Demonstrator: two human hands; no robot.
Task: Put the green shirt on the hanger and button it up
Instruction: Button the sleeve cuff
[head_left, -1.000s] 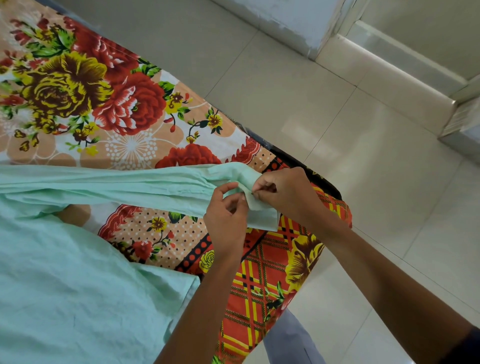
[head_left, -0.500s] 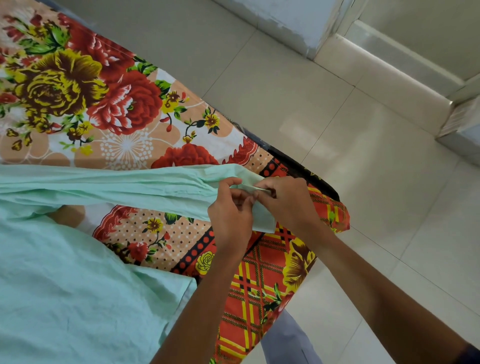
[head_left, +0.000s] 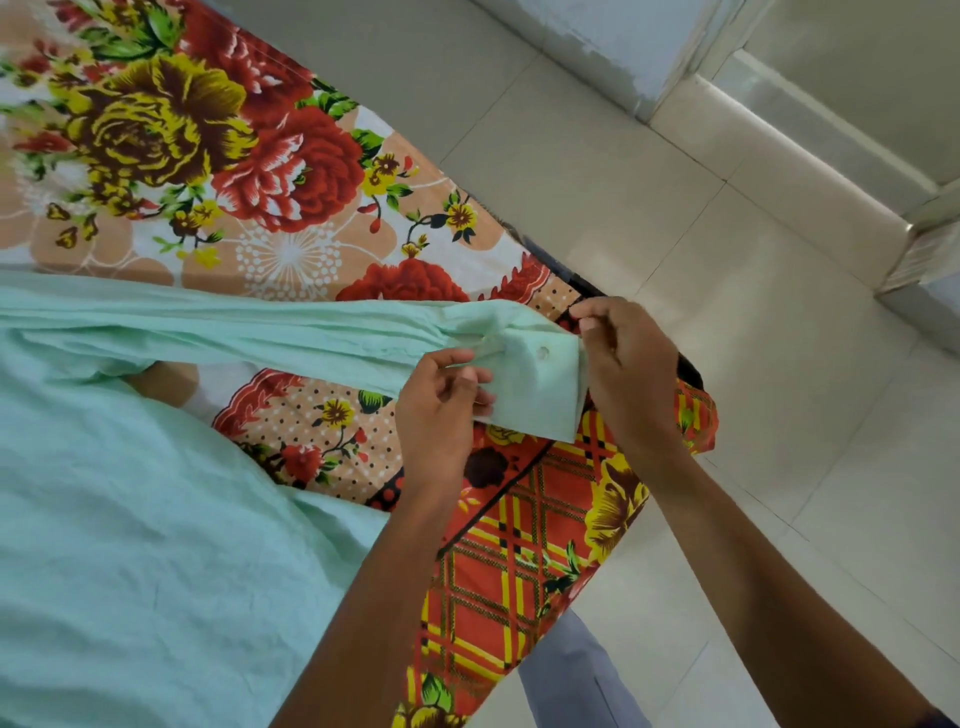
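The pale green shirt (head_left: 130, 545) lies spread over the bed at the lower left. Its sleeve (head_left: 234, 338) stretches to the right, ending in a cuff (head_left: 535, 384) with a small button (head_left: 543, 353) showing. My left hand (head_left: 441, 410) pinches the cuff's near edge from the left. My right hand (head_left: 628, 364) grips the cuff's right edge, its fingers curled round the fabric. The cuff is held just above the corner of the bed. No hanger is in view.
A floral bedsheet (head_left: 208, 156) in red, yellow and orange covers the bed, whose corner (head_left: 691, 415) lies beside my right hand. Pale floor tiles (head_left: 727, 260) fill the right side, with a raised step (head_left: 779, 145) and a wall corner at the top right.
My hands have drawn apart on the cuff, spreading it flat so its button now shows. The right hand has shifted to the cuff's right edge.
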